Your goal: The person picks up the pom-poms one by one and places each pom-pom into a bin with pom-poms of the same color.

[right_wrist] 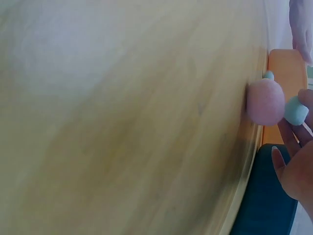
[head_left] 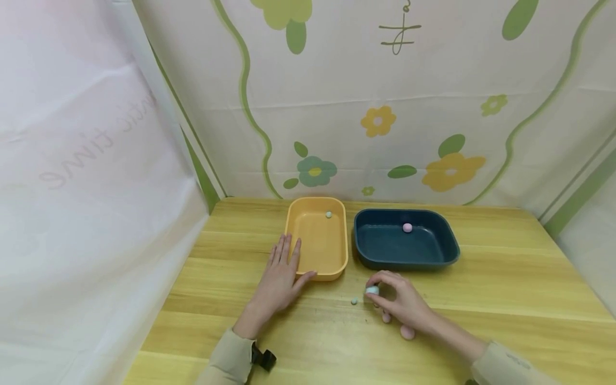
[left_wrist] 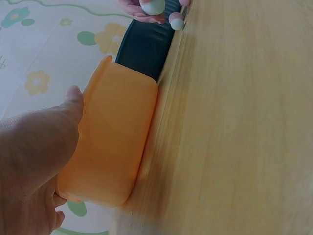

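My right hand (head_left: 401, 299) pinches a pale blue ball (head_left: 372, 290) between thumb and fingertips, over the table in front of the trays. Close beside it lies a smaller pale blue ball (head_left: 354, 301). Under and behind that hand, partly covered, are a small pink ball (head_left: 386, 317) and a larger pink ball (head_left: 407, 332). My left hand (head_left: 276, 283) rests on the near left corner of a yellow-orange tray (head_left: 317, 246), fingers extended over its side and thumb at its near rim. Inside this tray sits a small pale blue ball (head_left: 329, 214).
A dark blue tray (head_left: 394, 248) stands to the right of the yellow-orange one, with a pink ball (head_left: 407, 228) inside. The wooden table (head_left: 216, 299) ends at a floral curtain (head_left: 337, 107) behind the trays. White cloth (head_left: 86, 214) hangs at the left.
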### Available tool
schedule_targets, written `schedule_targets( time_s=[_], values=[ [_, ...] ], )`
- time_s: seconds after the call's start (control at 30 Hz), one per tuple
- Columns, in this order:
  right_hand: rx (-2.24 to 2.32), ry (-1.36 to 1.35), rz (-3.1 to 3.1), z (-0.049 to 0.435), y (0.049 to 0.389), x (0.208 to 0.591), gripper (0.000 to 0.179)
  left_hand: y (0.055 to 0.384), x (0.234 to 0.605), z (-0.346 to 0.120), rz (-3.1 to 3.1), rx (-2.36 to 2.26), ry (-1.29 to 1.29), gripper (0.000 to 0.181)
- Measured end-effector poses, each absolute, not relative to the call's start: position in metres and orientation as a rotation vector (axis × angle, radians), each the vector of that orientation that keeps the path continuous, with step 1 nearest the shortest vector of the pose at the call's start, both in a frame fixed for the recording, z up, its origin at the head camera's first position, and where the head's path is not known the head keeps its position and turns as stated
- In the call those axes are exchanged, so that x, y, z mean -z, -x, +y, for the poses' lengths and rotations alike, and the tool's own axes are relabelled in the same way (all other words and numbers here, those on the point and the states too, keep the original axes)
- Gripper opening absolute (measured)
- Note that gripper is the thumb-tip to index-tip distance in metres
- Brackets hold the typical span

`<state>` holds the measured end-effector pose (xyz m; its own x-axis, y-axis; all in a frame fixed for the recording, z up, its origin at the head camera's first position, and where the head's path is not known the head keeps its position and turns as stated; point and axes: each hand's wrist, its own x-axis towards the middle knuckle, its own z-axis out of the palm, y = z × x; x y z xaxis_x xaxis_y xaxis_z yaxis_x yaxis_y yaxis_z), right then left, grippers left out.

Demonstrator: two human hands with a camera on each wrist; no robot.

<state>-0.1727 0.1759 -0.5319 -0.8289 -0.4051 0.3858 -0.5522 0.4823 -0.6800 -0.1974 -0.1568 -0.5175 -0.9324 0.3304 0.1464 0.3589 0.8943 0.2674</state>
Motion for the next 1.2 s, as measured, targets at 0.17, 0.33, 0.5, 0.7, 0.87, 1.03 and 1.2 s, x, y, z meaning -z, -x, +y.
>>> schedule_targets(
  time_s=[0.17,0.33,0.5,0.7,0.87,1.03,1.2],
  values=[
    [-1.274,-0.805,-2.542,0.176,0.173,0.531,0.022,0.197,0.517,-0.157,-2.948,0.454,0.541,0.092],
    [-1.297,-0.782,-2.517,0.176,0.173,0.528,0.025,0.197,0.516,-0.155,-2.955,0.464,0.538,0.091],
    [-1.327,-0.786,-2.454,0.176,0.173,0.526,0.029,0.197,0.516,-0.156,-2.954,0.459,0.547,0.092],
    [-1.298,-0.788,-2.385,0.173,0.173,0.523,0.03,0.196,0.516,-0.157,-2.968,0.479,0.538,0.092],
    [-1.23,-0.886,-2.258,0.169,0.175,0.523,0.039,0.196,0.516,-0.157,-2.967,0.478,0.542,0.092],
    [-1.182,-0.991,-2.163,0.167,0.179,0.524,0.043,0.196,0.515,-0.157,-2.963,0.481,0.55,0.09],
    [-1.124,-1.024,-2.191,0.166,0.188,0.522,0.033,0.197,0.516,-0.157,-2.971,0.486,0.545,0.091]
  ],
)
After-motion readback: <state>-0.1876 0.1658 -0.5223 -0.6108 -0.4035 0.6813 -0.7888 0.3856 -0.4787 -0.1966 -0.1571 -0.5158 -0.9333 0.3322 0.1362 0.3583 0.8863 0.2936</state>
